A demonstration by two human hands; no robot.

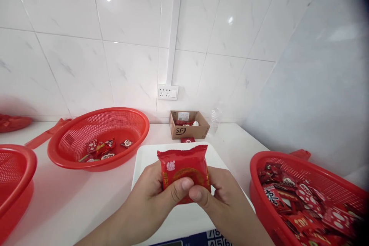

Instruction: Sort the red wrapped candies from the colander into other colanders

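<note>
A red snack packet (186, 161) with gold print and a crimped top edge is held upright in both hands. My left hand (157, 194) grips its left side, thumb across the front. On the other side my right hand (220, 196) grips it too, and the two thumbs nearly meet at the lower front. What the other fingers do behind the packet is hidden. Below the hands lies the white plate of a weighing scale (173, 221), whose dark blue keypad (220, 238) shows partly at the bottom edge.
A red basket (98, 165) with a few wrapped sweets stands left. Another red basket (255, 184), full of wrapped snacks, is at right; a third red basket (17, 184) is cut off at left. A cardboard box (191, 132) sits by the wall, below a socket (168, 92).
</note>
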